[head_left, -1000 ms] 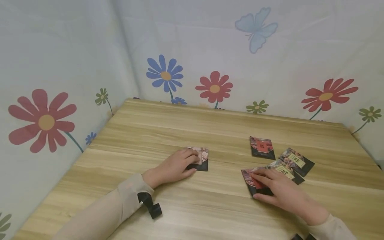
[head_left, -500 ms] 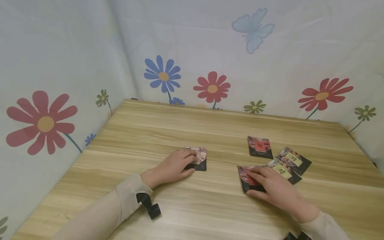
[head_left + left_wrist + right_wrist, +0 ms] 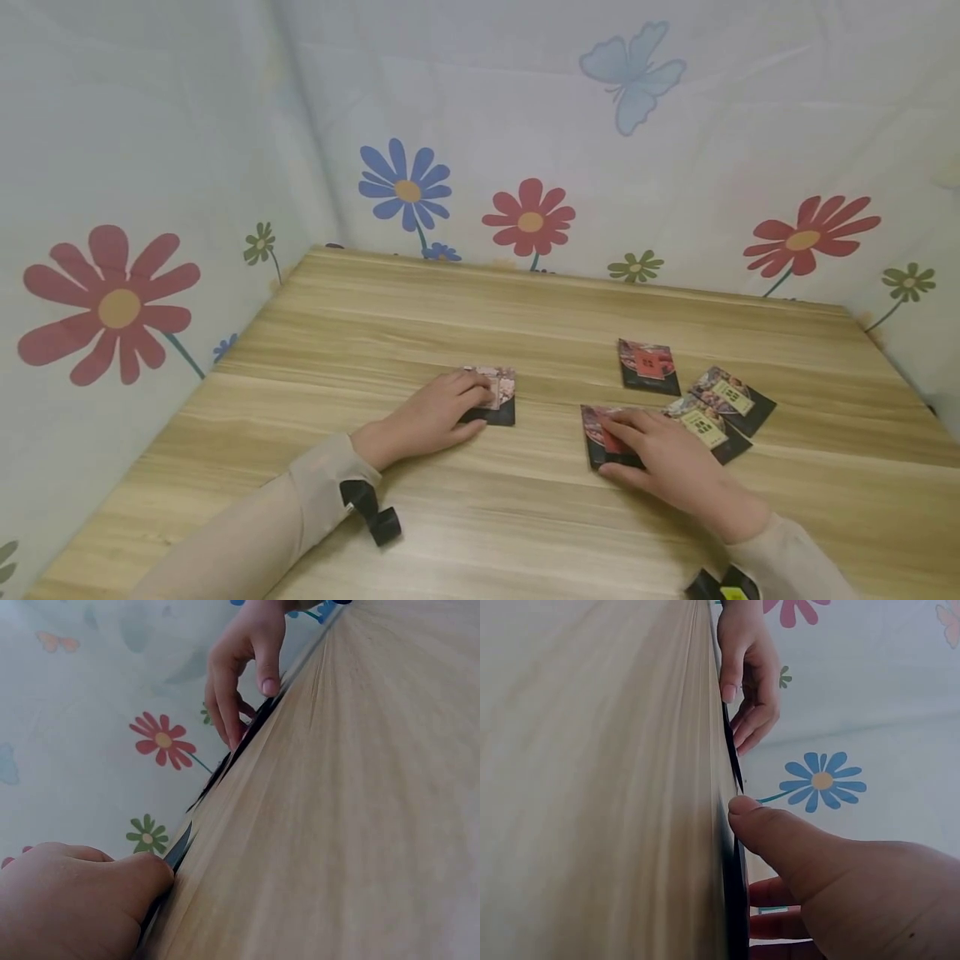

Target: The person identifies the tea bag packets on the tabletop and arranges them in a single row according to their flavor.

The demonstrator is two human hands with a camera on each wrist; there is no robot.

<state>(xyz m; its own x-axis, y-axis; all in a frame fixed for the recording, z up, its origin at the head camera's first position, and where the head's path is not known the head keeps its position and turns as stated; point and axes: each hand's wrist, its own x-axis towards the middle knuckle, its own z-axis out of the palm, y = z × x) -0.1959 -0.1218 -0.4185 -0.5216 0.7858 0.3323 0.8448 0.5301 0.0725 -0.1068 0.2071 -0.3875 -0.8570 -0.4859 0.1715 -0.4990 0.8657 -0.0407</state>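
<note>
My left hand [image 3: 431, 417] rests on a flat black packet [image 3: 506, 413] with a pale pink label, its fingers over the top and its thumb near the front edge. To the right, my right hand [image 3: 667, 458] lies over a flat black packet [image 3: 595, 442] with a red label. Its fingertips press on the top and its thumb is at the near edge, covering much of the packet. The right wrist view shows that thumb [image 3: 772, 829] at the packet's dark edge [image 3: 736, 900]. Both packets lie low on the tabletop.
Another red-labelled packet [image 3: 649, 367] lies farther back. Two packets with yellow labels, the rear one [image 3: 735, 400] and the front one [image 3: 708, 427], lie together beyond my right hand. A flower-printed curtain [image 3: 465, 100] hangs behind the wooden table [image 3: 420, 317].
My right hand has slid the red-labelled packet leftward and slightly back, away from the yellow-labelled ones, and it has turned straighter. The left hand and its packet have stayed in place.
</note>
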